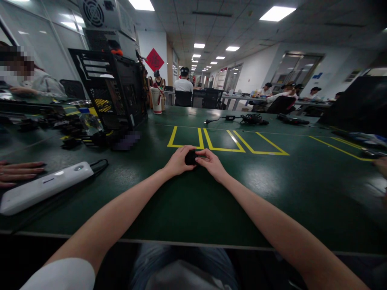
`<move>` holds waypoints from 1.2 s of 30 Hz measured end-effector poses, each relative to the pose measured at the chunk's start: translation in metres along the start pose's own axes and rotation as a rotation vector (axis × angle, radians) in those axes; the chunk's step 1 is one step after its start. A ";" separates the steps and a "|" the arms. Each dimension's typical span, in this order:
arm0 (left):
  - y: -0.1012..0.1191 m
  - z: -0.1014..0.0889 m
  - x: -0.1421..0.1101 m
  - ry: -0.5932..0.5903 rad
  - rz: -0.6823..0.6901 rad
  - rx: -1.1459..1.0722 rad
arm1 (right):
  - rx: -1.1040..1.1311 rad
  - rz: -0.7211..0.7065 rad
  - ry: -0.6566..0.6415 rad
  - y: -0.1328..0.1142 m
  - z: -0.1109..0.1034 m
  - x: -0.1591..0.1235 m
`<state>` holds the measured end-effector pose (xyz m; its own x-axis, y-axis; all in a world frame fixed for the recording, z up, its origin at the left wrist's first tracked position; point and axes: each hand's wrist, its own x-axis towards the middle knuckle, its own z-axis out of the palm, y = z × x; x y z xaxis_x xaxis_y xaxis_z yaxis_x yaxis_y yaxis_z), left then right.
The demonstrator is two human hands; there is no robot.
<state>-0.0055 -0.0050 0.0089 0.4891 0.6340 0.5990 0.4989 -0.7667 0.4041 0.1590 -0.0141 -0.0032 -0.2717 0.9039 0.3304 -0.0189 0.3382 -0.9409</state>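
A small, dark, rounded object (190, 157) sits between my two hands, just above or on the green table (193, 201). My left hand (178, 161) curls round its left side, thumb below and fingers over the top. From the right, my right hand (210, 162) pinches its edge between thumb and fingers. The fingers cover much of the object, and its exact kind cannot be made out. Just beyond my hands, yellow tape outlines (208, 139) mark the tabletop.
A white power strip (48, 187) lies at left beside another person's hand (21, 173). An open black computer case (117, 88) stands behind it, near a white cup (156, 100). Coiled black cables (252, 119) lie at the back. Another hand (381, 165) shows at the right edge.
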 end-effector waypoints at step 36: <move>-0.001 0.000 -0.001 0.002 -0.004 -0.022 | 0.010 0.005 -0.067 0.003 -0.002 0.002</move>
<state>-0.0065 -0.0046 0.0084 0.4854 0.6369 0.5989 0.4848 -0.7662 0.4219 0.1605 -0.0110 -0.0049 -0.3355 0.8861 0.3198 -0.0268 0.3304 -0.9435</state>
